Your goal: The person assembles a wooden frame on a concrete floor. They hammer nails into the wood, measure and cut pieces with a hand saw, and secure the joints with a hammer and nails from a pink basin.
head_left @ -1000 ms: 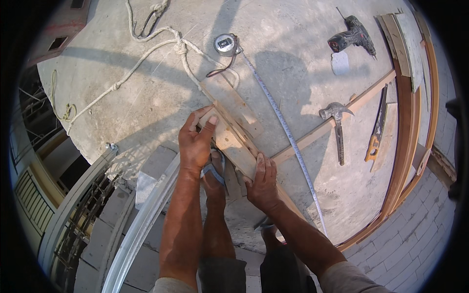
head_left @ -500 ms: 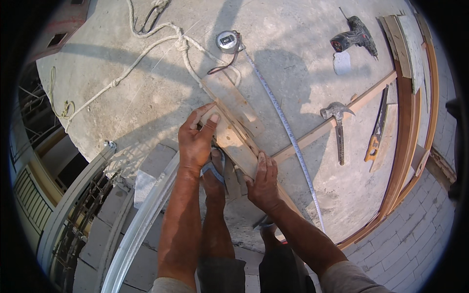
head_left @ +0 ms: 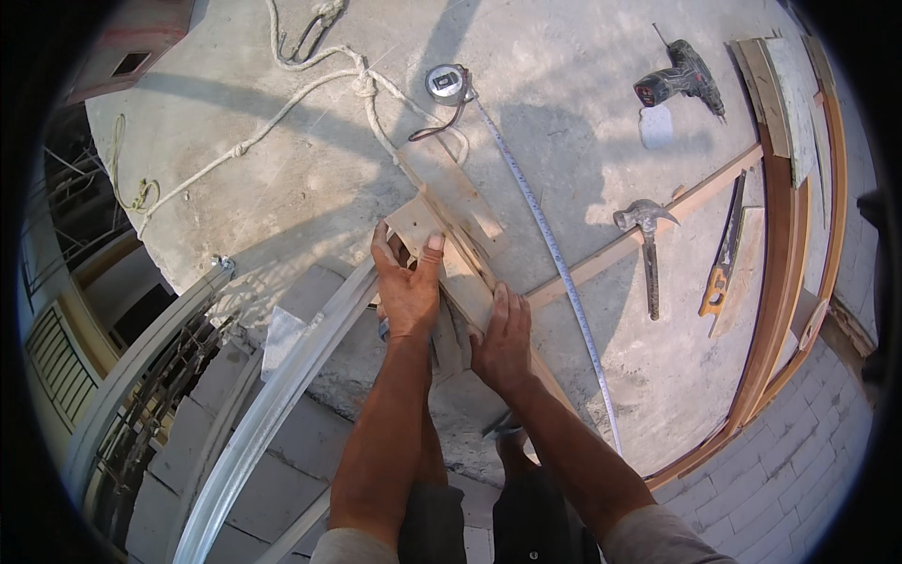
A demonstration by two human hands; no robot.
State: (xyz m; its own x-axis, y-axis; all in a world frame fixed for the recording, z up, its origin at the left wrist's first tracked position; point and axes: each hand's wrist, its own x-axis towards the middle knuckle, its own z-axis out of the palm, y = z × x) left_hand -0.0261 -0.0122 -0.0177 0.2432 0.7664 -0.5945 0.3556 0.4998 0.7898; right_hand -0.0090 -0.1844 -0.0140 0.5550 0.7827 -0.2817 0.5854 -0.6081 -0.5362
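A pale wooden board (head_left: 466, 289) slants across in front of me. My left hand (head_left: 411, 287) grips it near its far-left end, the thumb on the upper face and the fingers around the near-left edge. Closer to me, my right hand (head_left: 503, 343) is wrapped over the same board, fingers on its right side. Just beyond, a shorter wooden piece (head_left: 460, 193) lies on the concrete against the board's far side. A tape measure (head_left: 445, 85) rests past that, its blade (head_left: 540, 221) pulled out toward me on the right.
A claw hammer (head_left: 648, 254) lies across a wooden strip (head_left: 601, 261) at right. Beyond are a handsaw (head_left: 717, 280), a cordless drill (head_left: 684, 80) and stacked planks (head_left: 778, 244). Knotted rope (head_left: 305, 94) crosses the far left. A metal channel (head_left: 268, 414) rises beside my left arm, near the slab's edge.
My left hand has slid from the board's end to lower along its near-left edge, uncovering the end. My right hand keeps its grip. The view has shifted slightly.
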